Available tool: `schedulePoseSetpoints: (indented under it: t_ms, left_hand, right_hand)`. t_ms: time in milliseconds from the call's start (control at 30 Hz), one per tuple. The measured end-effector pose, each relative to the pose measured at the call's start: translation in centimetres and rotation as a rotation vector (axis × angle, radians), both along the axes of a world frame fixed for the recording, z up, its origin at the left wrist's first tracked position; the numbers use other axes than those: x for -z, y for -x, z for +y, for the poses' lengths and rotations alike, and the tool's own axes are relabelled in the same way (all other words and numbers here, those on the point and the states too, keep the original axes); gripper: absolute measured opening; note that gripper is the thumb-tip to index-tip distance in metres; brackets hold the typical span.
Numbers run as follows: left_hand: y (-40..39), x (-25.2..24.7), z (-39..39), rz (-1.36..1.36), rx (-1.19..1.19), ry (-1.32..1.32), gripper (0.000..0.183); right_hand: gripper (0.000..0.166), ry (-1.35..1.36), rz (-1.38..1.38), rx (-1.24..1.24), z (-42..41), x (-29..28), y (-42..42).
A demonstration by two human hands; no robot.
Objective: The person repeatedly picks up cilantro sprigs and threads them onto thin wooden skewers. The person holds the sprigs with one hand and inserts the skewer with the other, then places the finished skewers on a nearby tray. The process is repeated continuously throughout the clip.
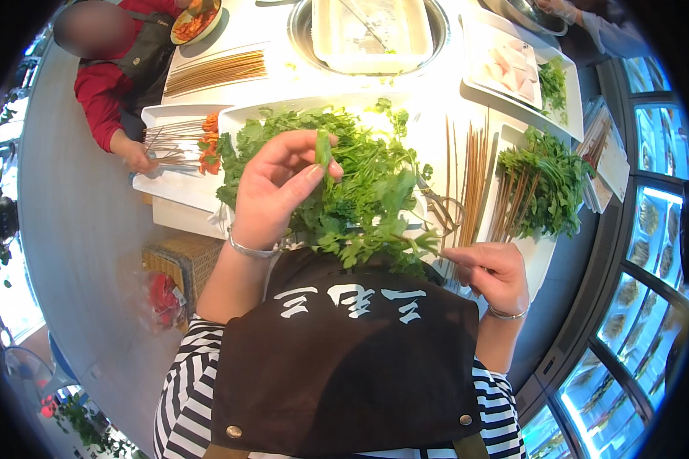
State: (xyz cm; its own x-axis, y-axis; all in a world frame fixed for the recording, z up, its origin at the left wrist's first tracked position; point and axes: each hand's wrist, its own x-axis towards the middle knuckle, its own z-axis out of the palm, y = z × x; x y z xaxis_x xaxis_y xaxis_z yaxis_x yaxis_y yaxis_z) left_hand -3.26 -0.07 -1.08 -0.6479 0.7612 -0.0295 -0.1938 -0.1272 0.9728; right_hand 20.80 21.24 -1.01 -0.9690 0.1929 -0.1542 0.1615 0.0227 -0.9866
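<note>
Between the thumb and fingertips of my left hand [284, 186] is a folded green stem piece [322, 149], raised above a heap of cilantro [356, 189] in a white tray [252, 109]. My right hand [494, 272], lower and to the right, pinches the end of a leafy cilantro bunch [367, 244]. A thin skewer may run through that bunch, but the fingers hide most of its end. Metal scissors [451, 215] lie by the tray's right edge. Beside them are loose bamboo skewers [473, 178].
Skewered cilantro [551, 178] fills a tray at right. Pale slices [511, 69] sit on a plate beyond. A metal basin [295, 43] holds a white tub [373, 60]. At left, a person in red sleeves [97, 109] touches orange-red skewers [209, 143]; another person's gloved hand [557, 8] is upper right.
</note>
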Motion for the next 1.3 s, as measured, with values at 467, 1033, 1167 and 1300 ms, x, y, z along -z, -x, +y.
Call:
schedulePoseSetpoints:
  t_ms: [467,1033,1167,1300]
  left_hand:
    - [-3.3,-0.3,0.9,-0.159,0.013,0.015,0.025]
    - [-3.2,0.1,0.8,-0.301,-0.060,-0.006,0.017]
    - [-3.1,0.1,0.7,-0.309,-0.048,-0.012,0.017]
    - [-2.8,-0.6,0.7,-0.272,0.012,0.064,0.015]
  right_hand:
    - [0.039,-0.238,0.043,0.059,-2.5,-1.0,3.6]
    - [0.038,-0.223,0.010,0.065,-2.8,-1.1,3.5]
    - [0.037,-0.232,0.024,0.060,-2.8,-0.9,3.5]
    - [0.032,-0.238,0.044,0.070,-2.9,-0.8,3.5]
